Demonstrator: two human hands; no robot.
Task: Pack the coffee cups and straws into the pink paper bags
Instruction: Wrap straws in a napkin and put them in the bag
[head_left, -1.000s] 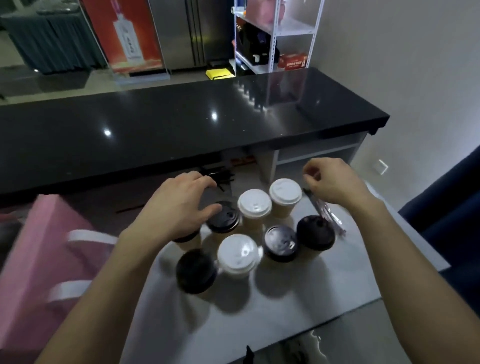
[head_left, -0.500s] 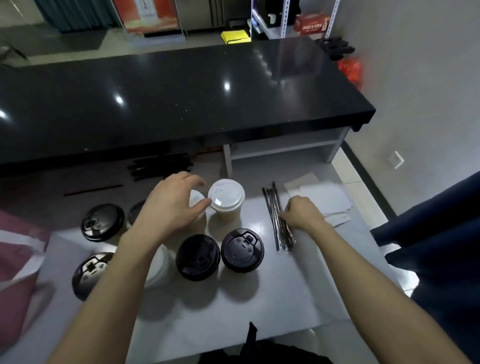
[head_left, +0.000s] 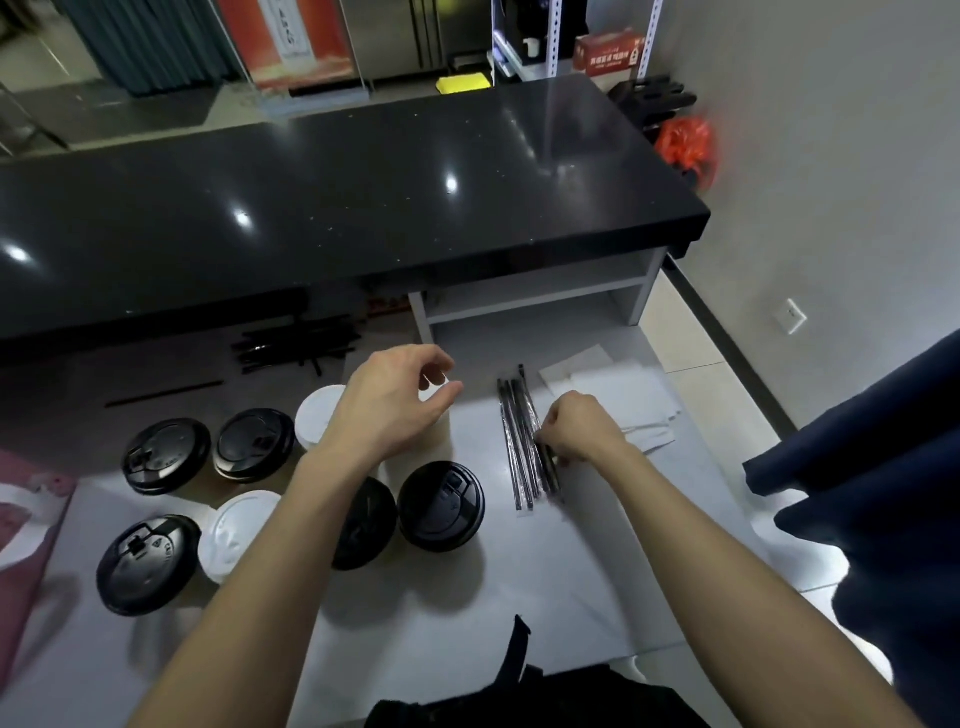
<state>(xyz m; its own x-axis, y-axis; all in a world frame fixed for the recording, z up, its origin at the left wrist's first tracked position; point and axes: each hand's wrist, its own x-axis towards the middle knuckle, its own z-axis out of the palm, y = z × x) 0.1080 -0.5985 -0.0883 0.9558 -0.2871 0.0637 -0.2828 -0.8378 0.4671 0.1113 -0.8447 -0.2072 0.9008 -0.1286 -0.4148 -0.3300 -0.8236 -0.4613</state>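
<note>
Straws (head_left: 527, 441) at my two o'clock now pinched by right hand (head_left: 576, 431), left hand (head_left: 395, 405) lifted loose off cups (head_left: 441, 506); bagging starts next.

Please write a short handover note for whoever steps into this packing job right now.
Left hand: open, fingers loosely curved, above a white-lidded cup; whether it touches anything is unclear.
Right hand: pinching the wrapped straws, which lie on the white table.
Cups: black-lidded cups and white-lidded ones stand clustered on the table, left of the straws.
Pink paper bag: at the left edge, mostly out of view.
Done: no cup or straw visibly packed.
Left: load the cups and straws into the bags.
</note>
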